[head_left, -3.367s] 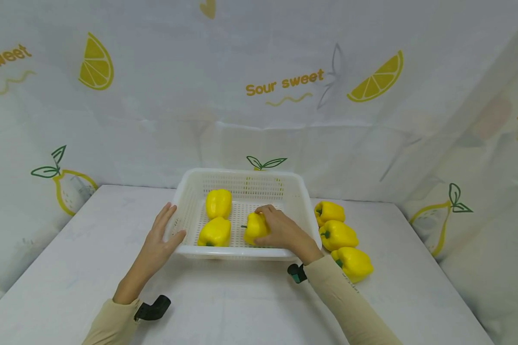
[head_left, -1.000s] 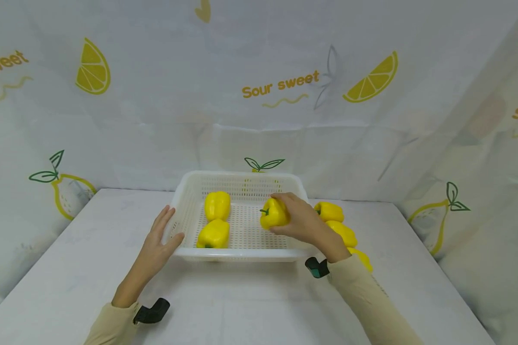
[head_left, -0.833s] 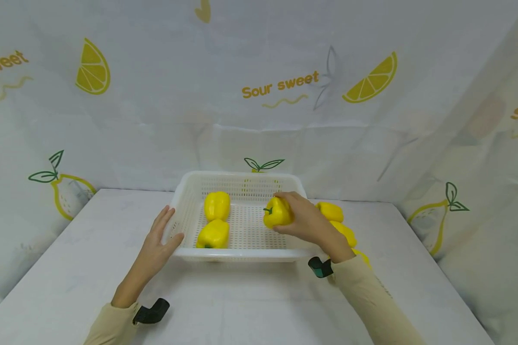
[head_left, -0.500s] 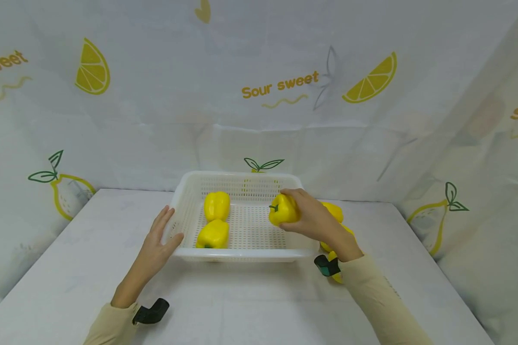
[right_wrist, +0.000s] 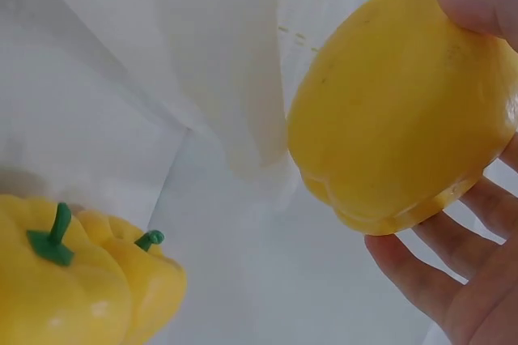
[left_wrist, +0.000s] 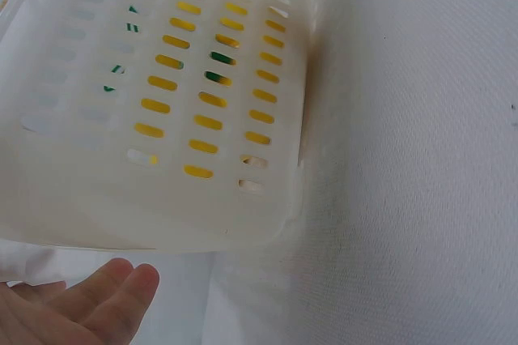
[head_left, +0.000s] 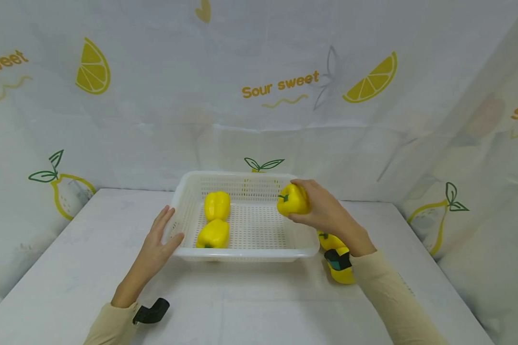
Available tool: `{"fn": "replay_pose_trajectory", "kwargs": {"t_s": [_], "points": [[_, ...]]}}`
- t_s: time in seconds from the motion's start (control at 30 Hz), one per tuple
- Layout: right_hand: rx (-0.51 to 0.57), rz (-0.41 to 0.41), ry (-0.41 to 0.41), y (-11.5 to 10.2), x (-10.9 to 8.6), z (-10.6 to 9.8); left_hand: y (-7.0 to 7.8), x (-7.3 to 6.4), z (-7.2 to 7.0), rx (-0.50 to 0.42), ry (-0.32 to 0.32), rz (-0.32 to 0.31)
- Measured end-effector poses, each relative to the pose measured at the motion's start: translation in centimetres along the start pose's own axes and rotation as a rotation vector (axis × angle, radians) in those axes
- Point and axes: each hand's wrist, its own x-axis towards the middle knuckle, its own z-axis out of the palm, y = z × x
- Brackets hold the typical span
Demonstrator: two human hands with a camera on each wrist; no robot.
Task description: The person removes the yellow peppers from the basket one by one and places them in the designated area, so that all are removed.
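My right hand (head_left: 323,206) grips a yellow bell pepper (head_left: 294,200) between thumb and fingers, held up over the right side of the white plastic basket (head_left: 246,254). Its green stem points left in the head view. From the right wrist view, the thumb lies over one side of the held pepper (right_wrist: 405,110) and the fingers support the other. My left hand (head_left: 155,244) is at the basket's left side with fingers extended and thumb apart. Inside the basket, on the left, sit two yellow bell peppers, a rear pepper (head_left: 217,206) and a front pepper (head_left: 213,234).
Right of the basket, more yellow peppers lie on the white-covered table (head_left: 241,302), a front one (head_left: 342,275) partly hidden by my right wrist and its camera (head_left: 338,260). A lemon-printed white curtain (head_left: 177,120) hangs behind the table.
My right hand has lifted the pepper from the basket's floor and carried it up and right, toward the right rim. My left hand stays in place beside the basket.
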Motion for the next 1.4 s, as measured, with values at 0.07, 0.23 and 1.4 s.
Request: {"fn": "replay_pose_trajectory", "kwargs": {"t_s": [0.07, 0.23, 1.4], "points": [[0.0, 0.002, 0.001, 0.2, 0.1, -0.3, 0.0, 0.0, 0.0, -0.002, 0.001, 0.003], [-0.006, 0.003, 0.003, 0.9, 0.2, -0.8, 0.0, 0.0, 0.0, -0.001, 0.004, -0.001], [-0.001, 0.135, 0.015, 7.4, -1.0, -2.5, 0.2, -0.1, -0.1, 0.005, -0.006, -0.013]]}}
